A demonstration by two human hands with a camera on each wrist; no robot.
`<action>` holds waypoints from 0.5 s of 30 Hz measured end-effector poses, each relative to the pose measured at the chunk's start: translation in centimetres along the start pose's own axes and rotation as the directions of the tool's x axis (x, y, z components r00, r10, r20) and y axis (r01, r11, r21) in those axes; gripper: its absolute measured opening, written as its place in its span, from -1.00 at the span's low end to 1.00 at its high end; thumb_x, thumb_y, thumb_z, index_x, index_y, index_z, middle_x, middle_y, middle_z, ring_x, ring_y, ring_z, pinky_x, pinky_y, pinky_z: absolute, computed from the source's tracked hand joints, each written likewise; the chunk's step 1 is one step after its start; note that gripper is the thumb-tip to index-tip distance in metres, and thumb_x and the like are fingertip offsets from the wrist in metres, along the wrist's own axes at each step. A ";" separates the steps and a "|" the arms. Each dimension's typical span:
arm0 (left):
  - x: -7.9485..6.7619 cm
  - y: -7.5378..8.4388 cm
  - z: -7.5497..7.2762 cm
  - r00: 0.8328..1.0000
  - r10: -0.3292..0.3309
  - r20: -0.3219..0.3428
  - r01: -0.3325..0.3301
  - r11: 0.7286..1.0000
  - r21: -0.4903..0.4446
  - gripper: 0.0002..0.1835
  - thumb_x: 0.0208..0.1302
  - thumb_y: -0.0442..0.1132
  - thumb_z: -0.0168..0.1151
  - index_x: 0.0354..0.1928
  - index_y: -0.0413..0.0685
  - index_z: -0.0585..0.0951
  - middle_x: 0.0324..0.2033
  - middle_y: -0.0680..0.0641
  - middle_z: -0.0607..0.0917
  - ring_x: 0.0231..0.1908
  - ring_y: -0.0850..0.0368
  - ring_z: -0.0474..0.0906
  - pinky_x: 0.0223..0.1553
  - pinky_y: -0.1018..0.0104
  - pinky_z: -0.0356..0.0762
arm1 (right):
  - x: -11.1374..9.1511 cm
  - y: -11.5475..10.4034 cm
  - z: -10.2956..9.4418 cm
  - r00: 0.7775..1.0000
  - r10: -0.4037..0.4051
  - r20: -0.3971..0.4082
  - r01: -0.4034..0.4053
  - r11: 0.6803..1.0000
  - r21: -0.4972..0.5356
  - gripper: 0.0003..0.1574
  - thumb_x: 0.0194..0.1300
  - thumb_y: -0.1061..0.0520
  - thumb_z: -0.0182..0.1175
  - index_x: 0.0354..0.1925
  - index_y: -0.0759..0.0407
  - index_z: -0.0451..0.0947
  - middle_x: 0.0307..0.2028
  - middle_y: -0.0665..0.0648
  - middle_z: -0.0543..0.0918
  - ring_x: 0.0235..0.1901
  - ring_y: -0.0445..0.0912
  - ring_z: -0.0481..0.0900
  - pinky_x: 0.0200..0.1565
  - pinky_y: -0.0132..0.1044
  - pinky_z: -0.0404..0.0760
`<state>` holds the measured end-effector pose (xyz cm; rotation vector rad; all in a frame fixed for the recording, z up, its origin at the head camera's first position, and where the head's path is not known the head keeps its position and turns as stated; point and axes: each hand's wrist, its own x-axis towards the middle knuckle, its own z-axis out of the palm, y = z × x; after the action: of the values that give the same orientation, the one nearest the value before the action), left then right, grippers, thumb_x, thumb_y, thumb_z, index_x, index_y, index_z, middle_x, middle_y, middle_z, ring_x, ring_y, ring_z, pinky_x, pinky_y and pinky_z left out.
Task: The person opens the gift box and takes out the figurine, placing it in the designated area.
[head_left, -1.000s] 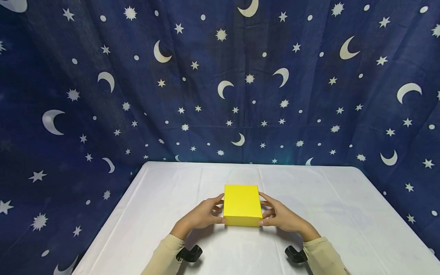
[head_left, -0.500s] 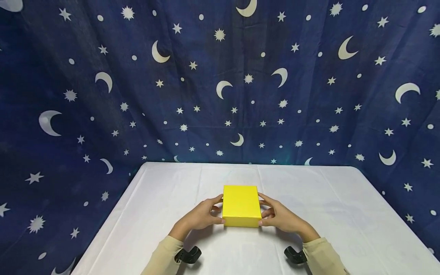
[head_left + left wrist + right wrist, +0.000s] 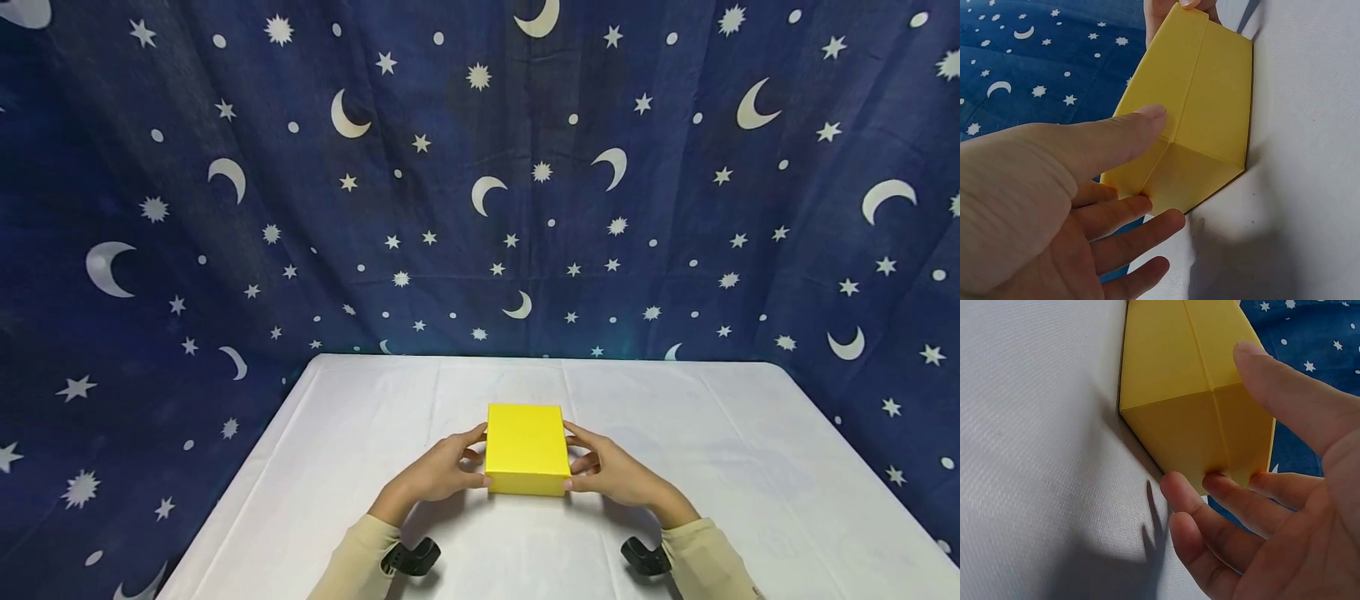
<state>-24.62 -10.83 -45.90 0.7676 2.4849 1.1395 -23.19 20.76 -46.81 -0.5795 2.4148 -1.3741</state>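
Note:
A yellow box (image 3: 527, 440) with a square top sits on the white-covered table, and a lid seam runs along its sides in both wrist views. My left hand (image 3: 442, 467) grips its left side, thumb at the front corner and fingertips against the side face. On the opposite side my right hand (image 3: 618, 471) holds it likewise, its thumb on the front near the corner. In the left wrist view, the left thumb (image 3: 1116, 137) lies across the front of the box. The right fingertips (image 3: 1216, 481) touch the side face in the right wrist view. What is inside the box is hidden.
White cloth covers the table (image 3: 360, 400), whose far corners are rounded. Behind and beside it hangs a dark blue curtain (image 3: 450, 167) with moons and stars. Black straps with camera mounts (image 3: 412, 556) sit at both wrists, over beige sleeves (image 3: 360, 560).
Both hands keep their hold on the yellow box, which stays in place. Only the head view has shifted very slightly.

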 end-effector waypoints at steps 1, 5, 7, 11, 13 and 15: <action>0.0 0.0 0.1 1.000 -0.001 0.000 0.001 1.000 0.003 -0.02 0.26 -0.16 0.44 0.57 -0.25 0.09 0.43 -0.22 0.44 0.22 -0.12 0.60 0.19 0.08 0.61 | 0.0 0.0 0.0 1.000 0.003 -0.002 -0.003 1.000 0.000 0.26 0.21 0.07 0.47 0.60 0.28 -0.07 0.39 0.57 0.32 0.00 0.01 0.66 -0.07 -0.37 0.64; -0.1 0.2 0.2 1.000 -0.005 -0.003 0.005 1.000 0.024 -0.02 0.25 -0.15 0.44 0.57 -0.24 0.09 0.42 -0.21 0.44 0.21 -0.12 0.60 0.18 0.07 0.62 | -0.2 0.0 0.0 1.000 0.007 -0.002 -0.007 1.000 0.008 0.26 0.21 0.05 0.47 0.60 0.24 -0.07 0.39 0.55 0.33 0.01 0.01 0.66 -0.04 -0.33 0.65; -0.1 0.2 0.2 1.000 -0.010 -0.004 0.011 0.999 0.031 -0.01 0.25 -0.14 0.44 0.58 -0.23 0.09 0.42 -0.20 0.44 0.21 -0.11 0.60 0.18 0.05 0.61 | -0.2 0.0 0.0 1.000 0.001 0.000 -0.001 1.000 0.010 0.25 0.22 0.05 0.46 0.60 0.25 -0.07 0.39 0.55 0.33 0.00 0.01 0.66 -0.05 -0.34 0.64; -0.2 0.4 0.1 1.000 -0.011 -0.002 0.011 0.999 0.033 -0.01 0.27 -0.13 0.44 0.59 -0.21 0.07 0.44 -0.19 0.43 0.22 -0.11 0.59 0.21 0.03 0.59 | -0.2 -0.1 -0.1 1.000 -0.012 0.005 0.012 1.000 0.008 0.24 0.23 0.06 0.45 0.60 0.25 -0.08 0.39 0.56 0.33 0.00 0.02 0.66 -0.06 -0.35 0.64; -0.2 0.6 0.1 1.000 -0.012 -0.001 0.012 0.999 0.033 -0.01 0.27 -0.13 0.44 0.59 -0.20 0.07 0.44 -0.18 0.42 0.23 -0.11 0.59 0.22 0.02 0.58 | -0.2 -0.2 -0.2 1.000 -0.010 0.003 0.010 1.000 0.007 0.24 0.23 0.06 0.45 0.61 0.24 -0.08 0.39 0.56 0.33 0.00 0.02 0.67 -0.06 -0.37 0.63; -0.1 0.7 0.0 1.000 -0.014 -0.001 0.014 0.999 0.039 0.00 0.27 -0.12 0.43 0.59 -0.19 0.06 0.45 -0.17 0.41 0.23 -0.11 0.58 0.24 0.01 0.57 | -0.2 -0.2 -0.3 1.000 -0.006 0.001 0.006 1.000 0.007 0.25 0.23 0.06 0.45 0.61 0.23 -0.09 0.38 0.56 0.33 0.00 0.02 0.66 -0.06 -0.39 0.63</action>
<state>-24.27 -10.53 -45.39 0.7597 2.5158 1.0899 -23.14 20.98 -46.50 -0.5857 2.4085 -1.3838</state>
